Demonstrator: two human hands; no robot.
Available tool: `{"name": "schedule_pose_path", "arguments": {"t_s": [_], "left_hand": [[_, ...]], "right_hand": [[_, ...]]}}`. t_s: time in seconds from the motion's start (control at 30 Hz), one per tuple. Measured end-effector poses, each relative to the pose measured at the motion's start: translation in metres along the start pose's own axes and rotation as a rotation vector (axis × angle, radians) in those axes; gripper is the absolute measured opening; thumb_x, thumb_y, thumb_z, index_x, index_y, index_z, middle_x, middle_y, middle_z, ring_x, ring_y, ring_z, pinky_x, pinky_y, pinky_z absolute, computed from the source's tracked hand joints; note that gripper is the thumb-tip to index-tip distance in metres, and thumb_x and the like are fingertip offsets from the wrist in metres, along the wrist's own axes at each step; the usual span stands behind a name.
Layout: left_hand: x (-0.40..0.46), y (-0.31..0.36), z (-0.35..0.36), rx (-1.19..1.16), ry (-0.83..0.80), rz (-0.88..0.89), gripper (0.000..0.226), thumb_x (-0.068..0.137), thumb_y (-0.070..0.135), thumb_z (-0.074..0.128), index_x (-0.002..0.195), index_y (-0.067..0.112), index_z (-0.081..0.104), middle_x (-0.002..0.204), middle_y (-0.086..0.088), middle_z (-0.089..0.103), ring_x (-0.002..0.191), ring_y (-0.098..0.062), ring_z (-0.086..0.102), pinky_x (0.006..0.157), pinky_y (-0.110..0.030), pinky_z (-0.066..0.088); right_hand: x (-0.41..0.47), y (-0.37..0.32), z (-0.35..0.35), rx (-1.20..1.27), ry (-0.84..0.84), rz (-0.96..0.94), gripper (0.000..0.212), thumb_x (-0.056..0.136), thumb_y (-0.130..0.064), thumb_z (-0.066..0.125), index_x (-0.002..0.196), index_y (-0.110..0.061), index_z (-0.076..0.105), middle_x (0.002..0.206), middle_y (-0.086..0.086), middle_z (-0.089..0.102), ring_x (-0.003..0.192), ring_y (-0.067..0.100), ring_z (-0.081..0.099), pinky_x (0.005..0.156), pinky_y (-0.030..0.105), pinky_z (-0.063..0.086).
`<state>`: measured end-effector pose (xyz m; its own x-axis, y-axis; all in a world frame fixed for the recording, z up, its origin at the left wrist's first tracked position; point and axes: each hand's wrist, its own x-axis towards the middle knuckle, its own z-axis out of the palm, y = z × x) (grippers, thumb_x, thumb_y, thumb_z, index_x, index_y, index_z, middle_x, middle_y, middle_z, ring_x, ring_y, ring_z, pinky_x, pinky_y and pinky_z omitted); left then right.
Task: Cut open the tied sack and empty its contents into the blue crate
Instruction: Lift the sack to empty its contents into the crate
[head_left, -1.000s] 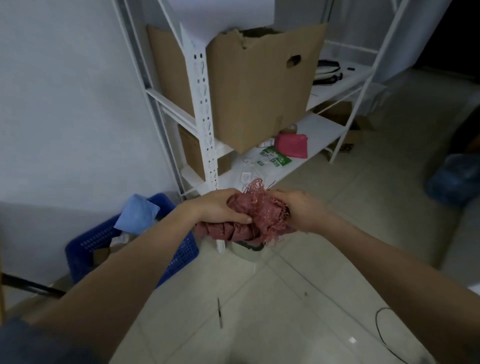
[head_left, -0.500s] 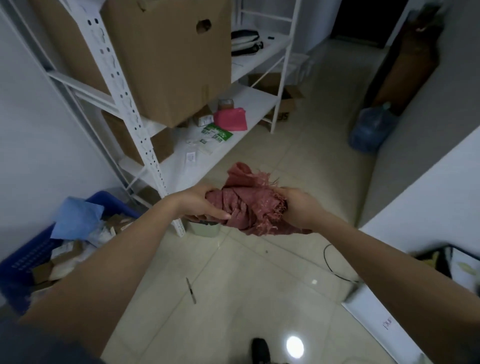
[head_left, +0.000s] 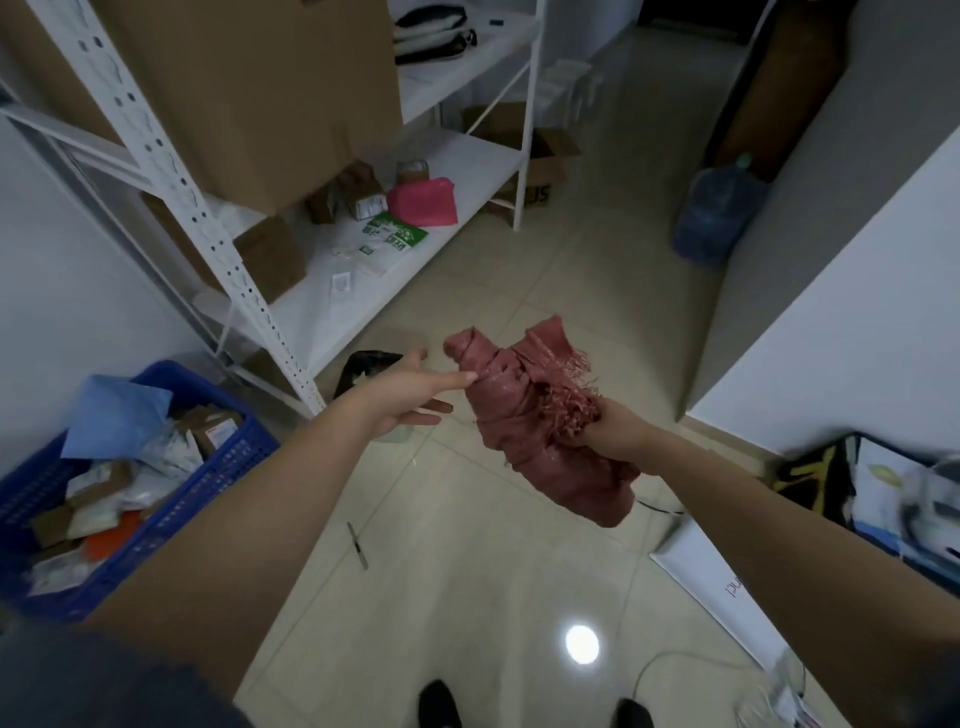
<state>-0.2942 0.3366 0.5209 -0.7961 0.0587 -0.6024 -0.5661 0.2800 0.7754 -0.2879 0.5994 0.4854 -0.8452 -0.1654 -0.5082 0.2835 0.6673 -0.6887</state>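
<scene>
A crumpled red mesh sack (head_left: 524, 415) with a frayed edge hangs in the air in front of me. My right hand (head_left: 608, 431) grips its frayed end from the right side. My left hand (head_left: 410, 389) has its fingers stretched out, and the fingertips touch the sack's rolled left part. The blue crate (head_left: 218, 467) stands on the floor at the lower left, filled with packets, small boxes and a blue cloth (head_left: 117, 415). A thin blade or pen-like tool (head_left: 357, 545) lies on the floor tiles below the hands.
A white metal shelf rack (head_left: 249, 291) with cardboard boxes (head_left: 270, 93) stands at the back left. A blue water jug (head_left: 719, 208) sits by the grey wall on the right. A white board (head_left: 727, 587), a cable and a bag (head_left: 831, 478) lie at the lower right.
My left hand let go of the sack and opened, so only its fingertips touch it. The sack has unrolled and hangs lower from my right hand. The view swung right.
</scene>
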Motion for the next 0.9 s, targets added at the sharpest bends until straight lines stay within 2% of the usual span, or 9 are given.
{"name": "schedule_pose_path", "arguments": {"t_s": [0.13,0.27,0.33,0.4,0.47,0.53,0.67,0.8,0.9], "left_hand": [[0.022,-0.006,0.056,0.000,-0.039,-0.044,0.062,0.084,0.037,0.071,0.134,0.008,0.049,0.124,-0.005,0.059,0.105,-0.019,0.065,0.093,-0.036,0.054],[0.043,-0.020,0.135,-0.068,-0.110,-0.092,0.041,0.088,0.032,0.065,0.126,0.023,0.056,0.129,-0.006,0.055,0.108,-0.026,0.063,0.095,-0.035,0.050],[0.056,-0.031,0.175,-0.127,-0.167,-0.116,0.054,0.082,0.029,0.065,0.132,0.037,0.047,0.130,-0.007,0.054,0.107,-0.029,0.062,0.088,-0.035,0.048],[0.069,-0.045,0.213,-0.237,-0.215,-0.146,0.066,0.073,0.027,0.062,0.132,0.045,0.042,0.123,-0.007,0.057,0.102,-0.031,0.063,0.084,-0.037,0.046],[0.086,-0.064,0.245,-0.377,-0.222,-0.160,0.065,0.071,0.022,0.058,0.131,0.045,0.044,0.112,-0.008,0.056,0.094,-0.032,0.060,0.087,-0.043,0.046],[0.106,-0.089,0.271,-0.496,-0.186,-0.182,0.066,0.071,0.020,0.058,0.131,0.045,0.045,0.110,-0.008,0.054,0.092,-0.032,0.058,0.093,-0.047,0.047],[0.154,-0.148,0.313,-0.608,-0.123,-0.235,0.064,0.082,0.014,0.054,0.136,0.044,0.039,0.108,-0.004,0.056,0.094,-0.026,0.059,0.096,-0.044,0.047],[0.213,-0.223,0.347,-0.677,-0.088,-0.304,0.058,0.087,0.010,0.052,0.132,0.044,0.040,0.106,0.000,0.058,0.094,-0.023,0.059,0.093,-0.040,0.048],[0.260,-0.284,0.371,-0.680,-0.066,-0.361,0.059,0.087,0.008,0.051,0.132,0.045,0.038,0.105,0.001,0.059,0.094,-0.022,0.059,0.092,-0.038,0.048]], "right_hand": [[0.003,0.045,-0.022,0.245,-0.023,0.064,0.027,0.083,-0.011,0.067,0.110,-0.011,0.061,0.100,0.010,0.068,0.088,0.025,0.065,0.087,0.040,0.054],[0.013,0.100,-0.052,0.412,-0.112,0.221,0.023,0.087,-0.022,0.064,0.105,-0.010,0.057,0.096,0.021,0.069,0.079,0.032,0.064,0.076,0.051,0.055],[0.020,0.126,-0.064,0.449,-0.162,0.320,0.022,0.088,-0.031,0.062,0.092,-0.011,0.053,0.069,0.017,0.062,0.050,0.025,0.055,0.045,0.033,0.049],[0.031,0.154,-0.072,0.498,-0.209,0.377,0.023,0.090,-0.034,0.059,0.086,-0.014,0.050,0.057,0.007,0.051,0.035,0.018,0.043,0.038,0.018,0.032],[0.046,0.186,-0.074,0.559,-0.251,0.392,0.024,0.086,-0.034,0.061,0.094,-0.013,0.053,0.072,0.011,0.059,0.052,0.022,0.055,0.053,0.030,0.048],[0.066,0.221,-0.069,0.612,-0.293,0.402,0.028,0.082,-0.031,0.062,0.102,-0.013,0.057,0.097,0.015,0.060,0.085,0.029,0.056,0.091,0.055,0.046],[0.112,0.290,-0.038,0.652,-0.281,0.467,0.018,0.087,-0.020,0.055,0.101,-0.013,0.061,0.103,0.014,0.060,0.095,0.030,0.056,0.103,0.059,0.036],[0.164,0.364,0.017,0.624,-0.179,0.511,0.023,0.083,-0.016,0.056,0.105,-0.012,0.058,0.089,0.012,0.061,0.075,0.028,0.058,0.063,0.035,0.045],[0.202,0.427,0.061,0.623,-0.094,0.485,0.034,0.083,-0.008,0.060,0.117,-0.012,0.057,0.104,0.012,0.067,0.092,0.031,0.065,0.075,0.038,0.053]]}}
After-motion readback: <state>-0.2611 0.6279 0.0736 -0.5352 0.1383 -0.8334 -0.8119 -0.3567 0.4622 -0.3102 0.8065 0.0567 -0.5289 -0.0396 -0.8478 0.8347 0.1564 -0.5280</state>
